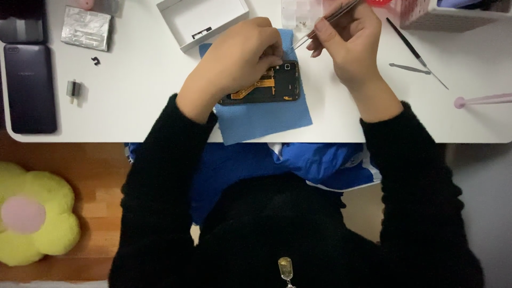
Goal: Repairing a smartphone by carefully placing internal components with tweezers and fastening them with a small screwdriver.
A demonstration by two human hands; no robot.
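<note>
Head view, looking down. Left hand (240, 56) pressed on an opened phone (277, 82), fingers (269, 50) curled together against its upper edge; whether anything small is pinched beneath them cannot be told. Opened phone lying flat on a blue cloth (266, 114), directly under the left fingers, orange flex strip and dark inner parts exposed. Right hand (349, 45) just right of the phone, fingers (325, 34) closed on metal tweezers (325, 21), tips angled down-left toward the phone's top corner, close to the left fingers.

Beyond the left fingers: shallow white box lid (205, 18). Well left of them: silver foil-like tray (85, 28), small black clip (96, 61), small grey cylinder (73, 89), dark intact phone (30, 88) face up near the tabletop (144, 85) edge. Right of the right fingers: thin black probe (413, 50), a second pair of grey tweezers (409, 68), pink rod (482, 100). Below the tabletop: black sleeves, blue garment on the lap, yellow flower cushion (32, 213) on the wooden floor.
</note>
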